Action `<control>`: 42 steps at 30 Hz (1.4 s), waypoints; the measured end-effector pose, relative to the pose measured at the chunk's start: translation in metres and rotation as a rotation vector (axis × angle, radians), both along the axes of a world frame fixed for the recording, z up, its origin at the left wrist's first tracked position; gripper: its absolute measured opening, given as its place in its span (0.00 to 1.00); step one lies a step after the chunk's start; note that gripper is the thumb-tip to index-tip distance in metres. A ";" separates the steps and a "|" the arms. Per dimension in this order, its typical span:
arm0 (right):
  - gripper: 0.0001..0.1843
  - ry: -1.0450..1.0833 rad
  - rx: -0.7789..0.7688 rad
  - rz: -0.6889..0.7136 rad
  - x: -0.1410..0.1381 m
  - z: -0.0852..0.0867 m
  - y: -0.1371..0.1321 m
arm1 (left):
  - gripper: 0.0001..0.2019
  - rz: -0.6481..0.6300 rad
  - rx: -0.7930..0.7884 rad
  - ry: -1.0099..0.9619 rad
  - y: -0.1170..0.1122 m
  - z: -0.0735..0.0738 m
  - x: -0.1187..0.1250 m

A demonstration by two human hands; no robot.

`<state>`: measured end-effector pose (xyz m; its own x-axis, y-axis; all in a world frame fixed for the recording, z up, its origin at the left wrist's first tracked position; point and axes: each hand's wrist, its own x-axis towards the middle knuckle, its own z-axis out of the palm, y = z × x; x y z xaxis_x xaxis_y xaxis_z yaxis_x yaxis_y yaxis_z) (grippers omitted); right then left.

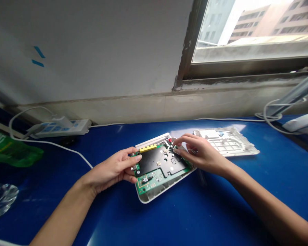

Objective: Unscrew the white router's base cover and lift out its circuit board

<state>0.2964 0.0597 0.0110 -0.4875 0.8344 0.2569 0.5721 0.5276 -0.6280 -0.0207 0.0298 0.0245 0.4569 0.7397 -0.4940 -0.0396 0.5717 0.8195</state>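
Observation:
A green circuit board (150, 186) with a black metal plate (154, 160) over it and a yellow port block (148, 148) sits tilted in a white router casing (157, 195). My left hand (122, 165) grips the board's left edge, thumb on top and fingers beneath. Over the board's upper right corner, my right hand (195, 150) has its thumb and index finger pinched together at a thin white wire (168, 148). Behind the port block lies a white antenna bar (154, 139). The right hand's fingers partly hide that corner.
A white ribbed cover (236, 145) lies right of the casing on the blue table (113, 212). At the left are a power strip (64, 128) with a plugged-in white cable, a green bottle (10, 148) and clear crinkled plastic (1, 201). A cable-wrapped metal pole (292, 94) stands right.

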 end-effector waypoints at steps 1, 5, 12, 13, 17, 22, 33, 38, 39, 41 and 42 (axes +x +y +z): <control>0.10 -0.006 -0.028 0.006 0.000 0.001 -0.001 | 0.31 0.018 0.011 0.020 0.000 0.000 -0.001; 0.12 0.010 -0.197 0.025 -0.002 0.005 -0.008 | 0.30 0.104 0.075 0.148 0.002 0.001 -0.006; 0.16 0.080 -0.324 0.045 -0.008 0.010 -0.013 | 0.30 0.086 0.120 0.170 0.003 0.003 -0.011; 0.16 0.090 -0.327 0.044 -0.009 0.011 -0.013 | 0.30 0.079 0.123 0.166 0.003 0.002 -0.011; 0.15 0.096 -0.303 0.034 -0.010 0.012 -0.013 | 0.31 0.013 0.119 0.171 0.002 0.000 -0.010; 0.14 0.029 -0.223 0.039 -0.007 0.012 -0.011 | 0.35 -0.017 0.089 0.188 0.002 0.000 -0.009; 0.11 -0.059 0.019 -0.011 -0.017 -0.007 -0.009 | 0.32 -0.017 0.071 0.176 0.002 0.002 -0.010; 0.11 -0.106 0.098 -0.044 -0.022 -0.009 -0.009 | 0.27 -0.018 0.113 0.161 0.002 -0.001 -0.010; 0.12 -0.133 0.115 -0.035 -0.023 -0.009 -0.009 | 0.27 -0.019 0.126 0.170 0.002 -0.001 -0.009; 0.13 -0.197 0.145 -0.031 -0.024 -0.008 -0.009 | 0.28 -0.031 0.157 0.207 0.003 -0.001 -0.009; 0.13 -0.225 0.155 -0.031 -0.024 -0.007 -0.009 | 0.28 -0.041 0.182 0.238 0.003 0.000 -0.009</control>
